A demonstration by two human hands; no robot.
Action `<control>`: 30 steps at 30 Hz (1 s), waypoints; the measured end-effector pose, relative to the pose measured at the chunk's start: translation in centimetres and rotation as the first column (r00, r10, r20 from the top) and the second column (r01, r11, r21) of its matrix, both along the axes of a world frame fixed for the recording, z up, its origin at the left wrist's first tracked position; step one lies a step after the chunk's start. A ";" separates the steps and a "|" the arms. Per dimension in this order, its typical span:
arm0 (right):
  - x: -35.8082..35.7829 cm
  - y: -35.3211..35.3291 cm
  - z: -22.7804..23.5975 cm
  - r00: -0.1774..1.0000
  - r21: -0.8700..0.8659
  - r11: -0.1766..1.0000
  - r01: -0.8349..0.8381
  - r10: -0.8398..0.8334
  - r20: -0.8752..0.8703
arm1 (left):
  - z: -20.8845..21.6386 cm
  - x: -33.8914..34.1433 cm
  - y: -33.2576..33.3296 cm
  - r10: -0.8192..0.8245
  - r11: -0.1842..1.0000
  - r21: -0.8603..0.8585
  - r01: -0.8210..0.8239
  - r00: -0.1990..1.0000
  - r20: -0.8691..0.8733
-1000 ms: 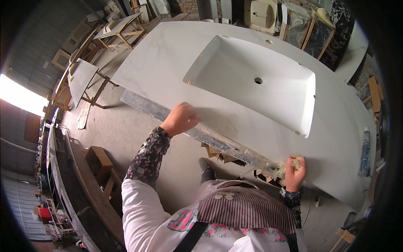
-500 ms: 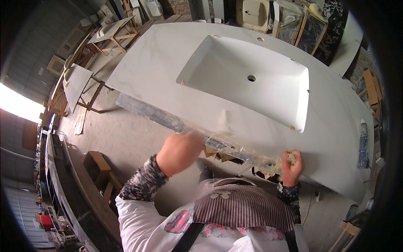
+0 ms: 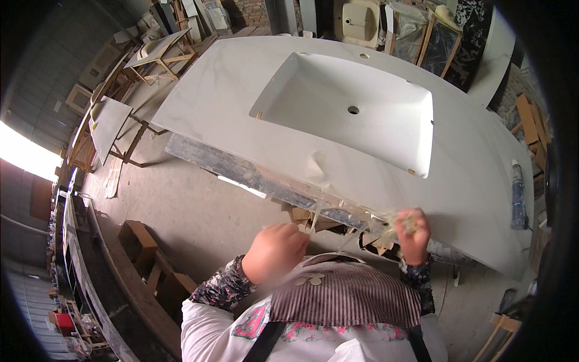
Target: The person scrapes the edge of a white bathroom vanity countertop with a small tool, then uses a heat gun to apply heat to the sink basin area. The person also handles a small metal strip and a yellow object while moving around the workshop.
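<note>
A white marbled countertop (image 3: 211,96) with an inset white sink (image 3: 325,102) lies in front of me. My left hand (image 3: 278,248), partly blurred, is closed near my apron, below the counter's front edge. From its fingers a thin, pale translucent strip of tape (image 3: 315,212) stretches up to that edge. My right hand (image 3: 414,232) is closed around a crumpled wad of yellowish tape (image 3: 409,225) at the edge, right of the left hand. Loose tape hangs along the edge between the hands. A small translucent scrap (image 3: 315,164) clings to the countertop before the sink.
A blue cylindrical tube (image 3: 518,196) lies on the countertop's right end. A dusty dark support (image 3: 205,160) runs under the front edge. Cardboard boxes (image 3: 137,241) stand at the left. Beyond are smaller tops on wooden trestles (image 3: 111,127) and a cream basin (image 3: 357,23).
My left hand has come down and slightly right, away from the counter edge, with the strip now stretched from it. My right hand stays at the edge, still gripping the wad.
</note>
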State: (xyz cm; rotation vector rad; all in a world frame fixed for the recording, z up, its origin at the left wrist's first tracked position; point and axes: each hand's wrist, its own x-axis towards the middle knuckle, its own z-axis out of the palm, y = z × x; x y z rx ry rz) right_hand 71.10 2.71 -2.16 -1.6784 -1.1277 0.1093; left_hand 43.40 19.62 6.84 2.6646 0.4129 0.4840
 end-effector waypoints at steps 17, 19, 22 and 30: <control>-3.9 4.0 2.9 0.737 -0.071 0.760 -0.645 0.645 0.204 | 0.9 2.1 0.6 -0.290 0.805 -0.499 0.320 0.947 0.139; -3.2 2.2 2.2 0.758 0.041 0.757 -0.653 0.650 0.056 | 0.0 2.0 2.4 0.112 0.628 -0.778 0.004 0.989 0.095; -1.7 -1.9 1.2 0.759 0.206 0.777 -0.596 0.628 -0.173 | -2.8 5.1 7.0 0.310 0.876 -0.462 -0.139 0.896 0.318; 3.4 -14.9 3.2 0.276 0.773 0.452 -0.445 0.891 -0.361 | -8.7 8.4 9.9 0.303 0.950 0.022 -0.310 0.938 0.167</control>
